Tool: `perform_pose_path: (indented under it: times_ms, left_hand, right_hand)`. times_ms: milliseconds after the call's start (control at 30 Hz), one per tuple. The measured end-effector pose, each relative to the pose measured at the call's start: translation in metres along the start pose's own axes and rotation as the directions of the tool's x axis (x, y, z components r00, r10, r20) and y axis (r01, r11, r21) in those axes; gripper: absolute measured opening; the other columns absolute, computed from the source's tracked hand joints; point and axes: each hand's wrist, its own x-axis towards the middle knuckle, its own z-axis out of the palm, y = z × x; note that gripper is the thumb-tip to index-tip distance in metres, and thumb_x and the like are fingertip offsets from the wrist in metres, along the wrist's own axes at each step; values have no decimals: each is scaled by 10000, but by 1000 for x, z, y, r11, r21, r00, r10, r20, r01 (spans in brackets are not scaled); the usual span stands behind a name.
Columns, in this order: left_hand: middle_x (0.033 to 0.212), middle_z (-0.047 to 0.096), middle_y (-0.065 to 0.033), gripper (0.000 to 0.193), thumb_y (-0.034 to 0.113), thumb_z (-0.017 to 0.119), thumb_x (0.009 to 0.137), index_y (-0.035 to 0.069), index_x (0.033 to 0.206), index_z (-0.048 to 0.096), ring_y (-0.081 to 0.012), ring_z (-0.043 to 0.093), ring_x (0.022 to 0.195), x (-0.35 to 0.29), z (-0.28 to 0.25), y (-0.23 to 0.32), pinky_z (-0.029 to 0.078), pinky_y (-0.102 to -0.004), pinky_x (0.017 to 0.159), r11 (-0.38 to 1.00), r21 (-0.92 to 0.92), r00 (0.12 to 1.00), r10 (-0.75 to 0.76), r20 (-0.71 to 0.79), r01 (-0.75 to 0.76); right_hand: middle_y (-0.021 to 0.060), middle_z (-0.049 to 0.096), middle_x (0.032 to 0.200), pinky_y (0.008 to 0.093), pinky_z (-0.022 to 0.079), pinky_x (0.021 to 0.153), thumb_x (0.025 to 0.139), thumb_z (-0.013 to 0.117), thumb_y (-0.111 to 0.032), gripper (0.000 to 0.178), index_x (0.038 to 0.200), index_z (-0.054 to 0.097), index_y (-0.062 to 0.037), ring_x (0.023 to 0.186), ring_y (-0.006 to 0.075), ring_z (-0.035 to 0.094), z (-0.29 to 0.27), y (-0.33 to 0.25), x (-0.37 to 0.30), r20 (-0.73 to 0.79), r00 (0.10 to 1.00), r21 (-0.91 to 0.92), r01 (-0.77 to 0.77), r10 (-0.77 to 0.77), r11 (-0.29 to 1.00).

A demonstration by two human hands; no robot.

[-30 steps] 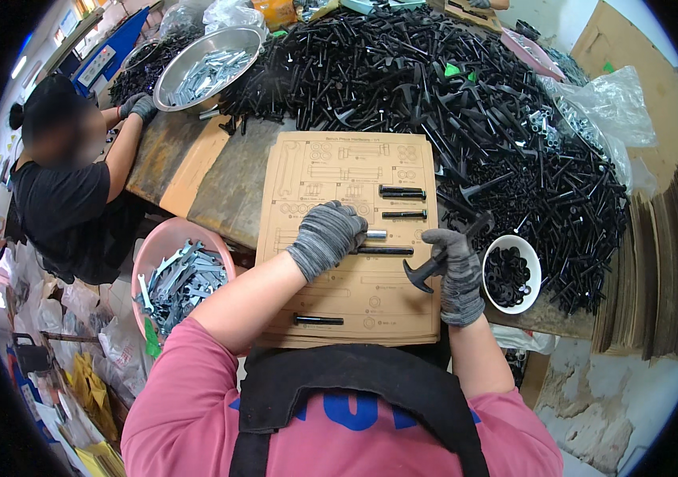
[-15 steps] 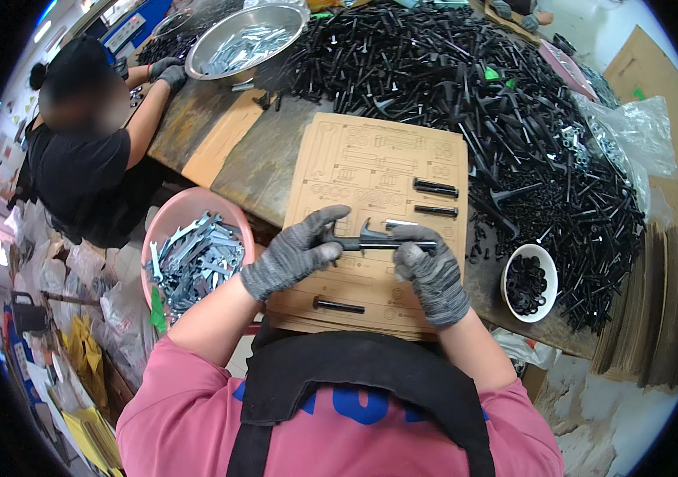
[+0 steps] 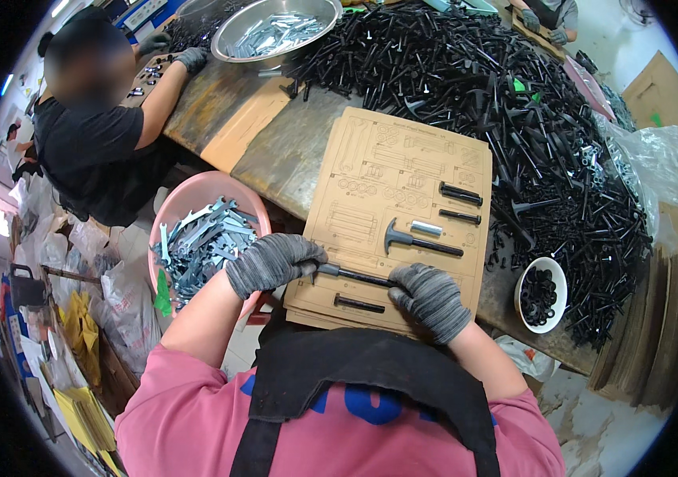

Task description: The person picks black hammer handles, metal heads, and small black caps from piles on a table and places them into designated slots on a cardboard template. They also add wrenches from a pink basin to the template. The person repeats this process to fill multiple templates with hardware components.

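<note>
A black hook-headed rod (image 3: pixel 359 277) spans my two gloved hands, low over the printed cardboard sheet (image 3: pixel 337 208). At its head end, the fingers of my left hand (image 3: pixel 271 264) are closed on it. My right hand (image 3: pixel 432 298) pinches the opposite end. Just above, another black hook-headed rod (image 3: pixel 425 241) lies on the cardboard beside a short silver tube (image 3: pixel 426 228). Thick black bolts (image 3: pixel 460 193) and a thinner black bolt (image 3: pixel 460 216) rest toward the sheet's right edge. Below the held rod lies one more black bolt (image 3: pixel 359 304).
A large heap of black bolts (image 3: pixel 434 71) covers the far and right table. To the right stands a white bowl of black rings (image 3: pixel 564 298). A pink basin of wrenches (image 3: pixel 165 215) is at left; a steel bowl (image 3: pixel 223 48) sits beyond, near a co-worker (image 3: pixel 100 151).
One hook-headed rod has left my hands and now lies on the cardboard beside the silver tube. My hands have lowered slightly, holding another rod. The whole view has shifted a little.
</note>
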Motion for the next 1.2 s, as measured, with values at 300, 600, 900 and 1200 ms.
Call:
perform_pose_path:
  times_ms: [300, 600, 900, 1200]
  left_hand:
    - [867, 565, -94, 335, 193, 640, 765, 35, 1051, 564, -213, 547, 824, 6, -21, 28, 437, -304, 726, 993, -47, 991, -115, -62, 112]
    - [780, 558, -73, 332, 143, 630, 753, 38, 1058, 551, -172, 553, 701, 66, -7, 73, 448, -288, 652, 992, -71, 988, 98, -121, -107]
    - [1027, 538, -131, 422, 148, 624, 725, 46, 1114, 496, -273, 556, 911, 212, 62, 121, 454, -343, 809, 873, 194, 881, 467, -73, -447]
    - [905, 589, -93, 284, 250, 602, 742, 107, 988, 601, -245, 591, 851, 252, 91, 178, 485, -372, 690, 733, 570, 919, 205, 335, -372]
  right_hand:
    - [122, 608, 889, 344, 461, 742, 751, 622, -235, 260, 959, 607, -80, 851, 287, 576, -11, 12, -4, 32, 994, 240, -108, 103, 965]
    - [121, 603, 907, 318, 454, 762, 764, 596, -130, 204, 953, 607, -54, 849, 244, 576, -91, 72, -46, -300, 856, 169, -387, 421, 907]
    - [124, 592, 938, 379, 453, 760, 739, 589, -281, 289, 969, 603, -106, 867, 296, 561, -119, 114, -89, -407, 730, -261, -669, 549, 695]
    - [155, 600, 980, 398, 451, 774, 794, 554, -299, 376, 1120, 513, -117, 892, 305, 581, -110, 137, -186, -362, 299, 73, -935, 883, 347]
